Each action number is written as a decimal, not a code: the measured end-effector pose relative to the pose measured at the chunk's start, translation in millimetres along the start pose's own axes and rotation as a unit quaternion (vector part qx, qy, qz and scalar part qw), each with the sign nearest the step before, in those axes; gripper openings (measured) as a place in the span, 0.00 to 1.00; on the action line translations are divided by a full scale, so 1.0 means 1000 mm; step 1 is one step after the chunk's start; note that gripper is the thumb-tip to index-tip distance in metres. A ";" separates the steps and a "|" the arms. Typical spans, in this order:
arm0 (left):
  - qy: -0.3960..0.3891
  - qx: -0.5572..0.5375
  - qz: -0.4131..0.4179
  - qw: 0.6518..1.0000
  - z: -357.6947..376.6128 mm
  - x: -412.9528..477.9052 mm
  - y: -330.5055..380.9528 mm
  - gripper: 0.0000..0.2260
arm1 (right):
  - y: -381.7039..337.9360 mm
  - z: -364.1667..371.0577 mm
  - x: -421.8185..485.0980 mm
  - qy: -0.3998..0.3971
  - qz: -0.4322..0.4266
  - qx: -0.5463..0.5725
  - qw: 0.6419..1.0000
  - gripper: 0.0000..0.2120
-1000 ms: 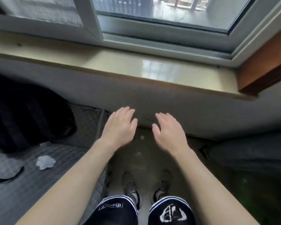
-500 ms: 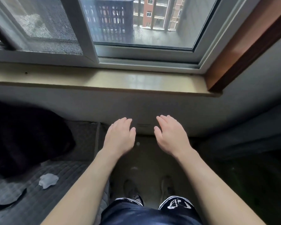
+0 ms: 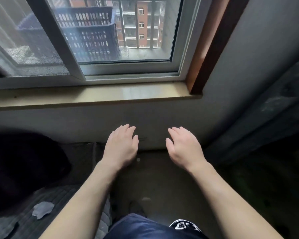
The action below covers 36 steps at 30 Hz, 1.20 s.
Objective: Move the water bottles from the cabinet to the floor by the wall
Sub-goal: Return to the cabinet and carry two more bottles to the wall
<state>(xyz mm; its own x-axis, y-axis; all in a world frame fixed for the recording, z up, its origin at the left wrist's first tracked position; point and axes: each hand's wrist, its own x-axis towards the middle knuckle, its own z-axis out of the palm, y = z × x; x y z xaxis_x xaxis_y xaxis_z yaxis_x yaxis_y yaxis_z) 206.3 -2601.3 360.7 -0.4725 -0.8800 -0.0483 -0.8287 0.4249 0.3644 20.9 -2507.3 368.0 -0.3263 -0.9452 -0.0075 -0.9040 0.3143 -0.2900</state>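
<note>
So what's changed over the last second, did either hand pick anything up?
No. The view tilted up: the window and the buildings outside now fill the top, the shoes have almost dropped out of sight at the bottom, and the windowsill sits lower. The left hand and right hand stay open, empty, palms down above the floor by the wall. No water bottles in view.

The person's 2 forearms are bare, sleeveless, above dark navy shorts with a white printed design at the hem.
</note>
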 end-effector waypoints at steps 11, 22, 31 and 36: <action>-0.015 -0.005 0.043 0.999 0.043 -0.069 0.121 0.19 | 0.120 -0.041 -0.098 0.036 0.066 0.004 0.997 0.17; -0.032 0.001 0.139 0.990 0.087 -0.130 0.264 0.20 | 0.236 -0.077 -0.228 0.058 0.139 0.007 0.989 0.19; -0.059 0.010 0.254 0.965 0.118 -0.155 0.364 0.18 | 0.305 -0.108 -0.311 0.072 0.221 0.007 0.973 0.21; -0.091 0.029 0.318 0.943 0.144 -0.158 0.409 0.16 | 0.339 -0.117 -0.352 0.067 0.284 0.008 0.956 0.24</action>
<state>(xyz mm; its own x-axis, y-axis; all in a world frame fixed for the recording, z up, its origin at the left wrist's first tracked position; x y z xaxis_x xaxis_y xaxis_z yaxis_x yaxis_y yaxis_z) -101.1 -2258.4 383.8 -0.9185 -0.3953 0.0022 -0.3736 0.8698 0.3223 -202.9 -2058.2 384.4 -0.7970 -0.6021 -0.0467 -0.5660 0.7717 -0.2902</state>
